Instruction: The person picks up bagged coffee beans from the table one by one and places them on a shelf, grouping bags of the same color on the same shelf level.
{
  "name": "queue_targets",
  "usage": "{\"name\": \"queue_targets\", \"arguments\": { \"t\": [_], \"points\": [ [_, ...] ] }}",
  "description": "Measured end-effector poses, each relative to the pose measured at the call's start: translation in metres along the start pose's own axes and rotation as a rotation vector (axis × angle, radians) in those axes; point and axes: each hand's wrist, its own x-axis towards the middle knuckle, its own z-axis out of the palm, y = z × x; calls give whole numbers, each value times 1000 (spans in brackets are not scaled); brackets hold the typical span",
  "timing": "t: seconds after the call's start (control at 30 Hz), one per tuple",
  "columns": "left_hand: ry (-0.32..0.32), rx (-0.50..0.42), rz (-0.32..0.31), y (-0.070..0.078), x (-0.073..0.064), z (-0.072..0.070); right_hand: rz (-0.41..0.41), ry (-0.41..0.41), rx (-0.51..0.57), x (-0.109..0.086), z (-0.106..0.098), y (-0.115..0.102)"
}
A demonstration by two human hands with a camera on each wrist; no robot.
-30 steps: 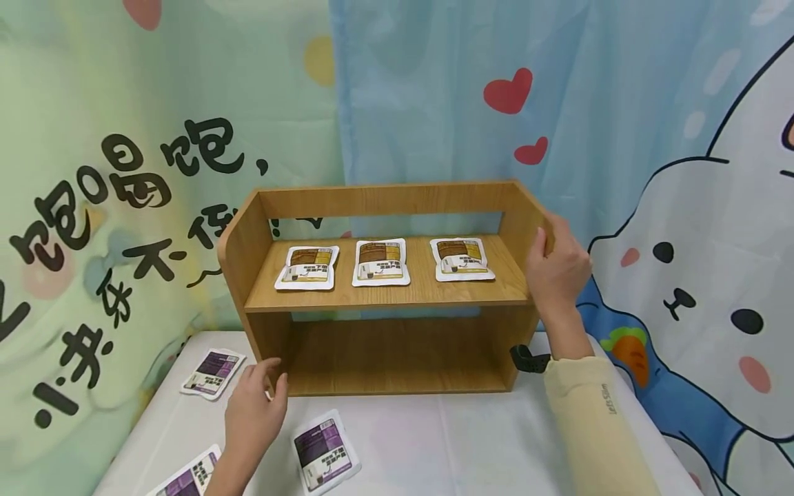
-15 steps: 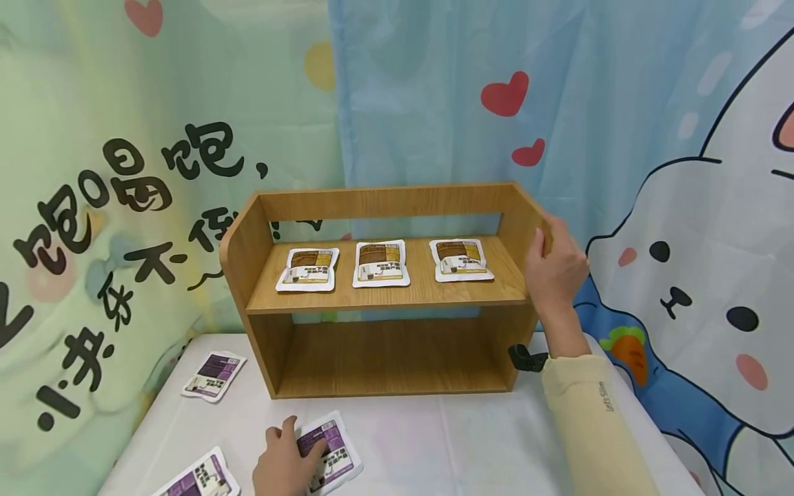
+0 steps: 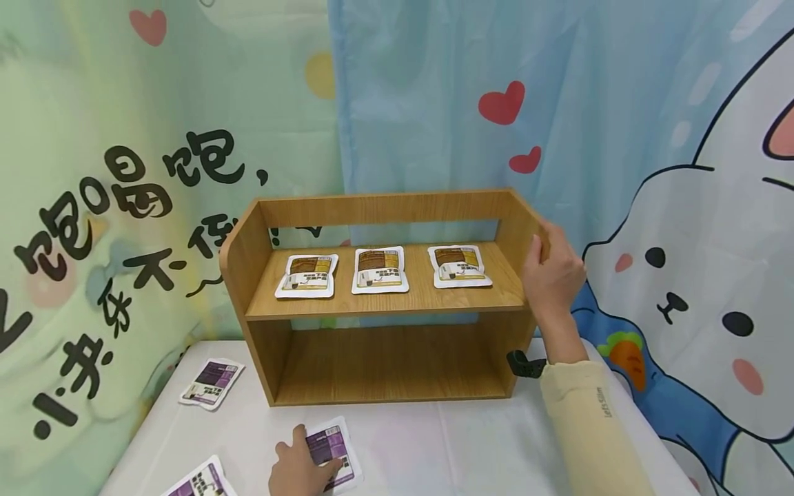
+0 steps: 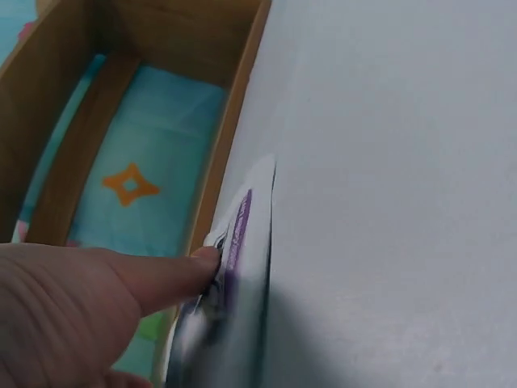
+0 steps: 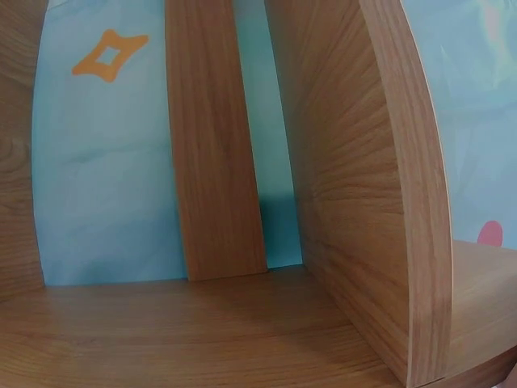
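A white packet with a purple label point(image 3: 331, 441) lies on the table in front of the wooden shelf point(image 3: 391, 399). My left hand point(image 3: 300, 468) pinches it at its left side, the thumb across its face and the fingers at its edge. From the left wrist view, the digit of my left hand point(image 4: 121, 299) touches the packet point(image 4: 238, 259); the packet's near part is blurred. My right hand point(image 3: 554, 275) grips the shelf's right side panel, its fingers partly hidden behind it. The right wrist view looks along the shelf's wooden boards point(image 5: 347, 162).
Three brown-and-yellow packets, left point(image 3: 307, 277), middle point(image 3: 380, 270) and right point(image 3: 459, 266), lie in a row on the upper board. Two more purple packets rest on the white table, one beside the shelf point(image 3: 213, 383), another near the front edge point(image 3: 201, 482). Printed curtains point(image 3: 422, 89) hang behind.
My left hand has left the shelf's lower left corner, come down to the right and taken hold of the purple packet. The right hand keeps its grip on the side panel.
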Motion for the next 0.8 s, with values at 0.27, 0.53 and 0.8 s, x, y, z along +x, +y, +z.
{"name": "queue_targets", "arguments": {
  "t": [0.27,0.53,0.8],
  "points": [
    [12,-162,178,-3,7,3,9,13,-6,3,1,1],
    [59,-268,148,-8,5,8,34,-40,-3,-4,1,2],
    [192,-358,243,-14,20,9,7,-3,9,-3,4,2]
  ]
}}
